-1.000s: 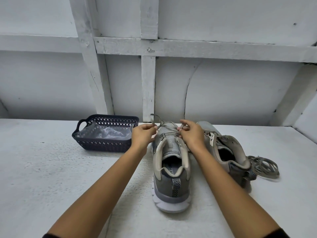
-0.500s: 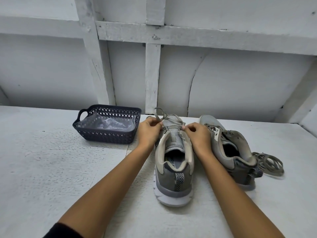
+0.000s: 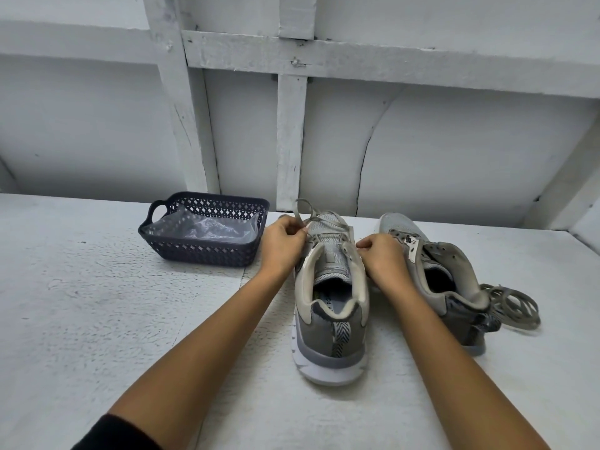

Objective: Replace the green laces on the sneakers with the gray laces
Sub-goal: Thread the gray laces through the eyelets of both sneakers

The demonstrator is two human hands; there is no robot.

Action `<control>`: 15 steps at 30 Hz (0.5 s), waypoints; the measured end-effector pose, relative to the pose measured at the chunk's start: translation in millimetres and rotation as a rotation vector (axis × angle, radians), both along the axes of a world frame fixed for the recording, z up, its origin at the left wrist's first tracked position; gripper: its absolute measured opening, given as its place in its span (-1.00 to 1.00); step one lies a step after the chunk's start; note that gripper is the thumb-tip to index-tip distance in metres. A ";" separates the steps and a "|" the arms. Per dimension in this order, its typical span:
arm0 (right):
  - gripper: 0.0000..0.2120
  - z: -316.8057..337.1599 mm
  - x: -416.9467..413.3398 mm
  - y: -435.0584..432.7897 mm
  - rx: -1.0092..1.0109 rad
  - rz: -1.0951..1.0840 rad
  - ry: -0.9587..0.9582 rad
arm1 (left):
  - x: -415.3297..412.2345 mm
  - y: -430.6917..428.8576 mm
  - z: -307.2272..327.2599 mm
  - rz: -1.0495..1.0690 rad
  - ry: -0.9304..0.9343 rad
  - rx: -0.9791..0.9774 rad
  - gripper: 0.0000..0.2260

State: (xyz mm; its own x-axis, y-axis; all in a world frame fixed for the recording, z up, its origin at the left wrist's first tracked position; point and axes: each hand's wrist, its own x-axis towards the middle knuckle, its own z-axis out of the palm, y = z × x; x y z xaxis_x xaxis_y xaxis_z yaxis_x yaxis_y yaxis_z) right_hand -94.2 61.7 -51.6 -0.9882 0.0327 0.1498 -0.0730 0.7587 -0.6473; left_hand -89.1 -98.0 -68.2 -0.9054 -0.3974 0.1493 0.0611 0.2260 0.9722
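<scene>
The person's left hand (image 3: pixel 282 241), fingers curled, pinches a strand of the flat grey lace (image 3: pixel 334 223) at the 11 o'clock corner of the grey mesh sneaker with a white sole (image 3: pixel 331 323), which stands heel-near at the middle of the rough white table (image 3: pixel 81 319); the right hand (image 3: pixel 384 258), likewise curled, pinches thumb to forefinger at that shoe's right eyelet flap, at 1 o'clock, and whether a lace end lies in the pinch cannot be told; the lace crosses the upper eyelets and a loose loop rises toward 12. At 10 o'clock from the shoe sits a dark blue perforated plastic basket (image 3: pixel 194 254) lined with a clear plastic bag (image 3: pixel 207 227); at 2 o'clock, partly behind the right wrist, a second grey sneaker (image 3: pixel 448 254) leans toward 3; a coiled olive-grey lace (image 3: pixel 513 303) lies just beside its heel. Against a second ago, the right hand has drawn back from the tongue's middle to the flap; the hands are wider apart.
</scene>
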 end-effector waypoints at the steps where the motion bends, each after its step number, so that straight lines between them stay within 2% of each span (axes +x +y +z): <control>1: -0.83 -0.1 -1.2 0.4 0.020 0.003 -0.014 | -0.1 -0.3 -0.6 0.000 -0.002 -0.003 -0.94; 5: -0.85 1.8 -2.9 1.0 -0.006 -0.016 -0.030 | -0.2 -0.1 -1.4 -0.001 0.009 -0.001 -0.95; 15: -0.83 3.8 -15.9 -10.5 -0.337 -0.095 0.015 | -2.9 4.4 -3.8 0.017 0.010 0.049 -0.95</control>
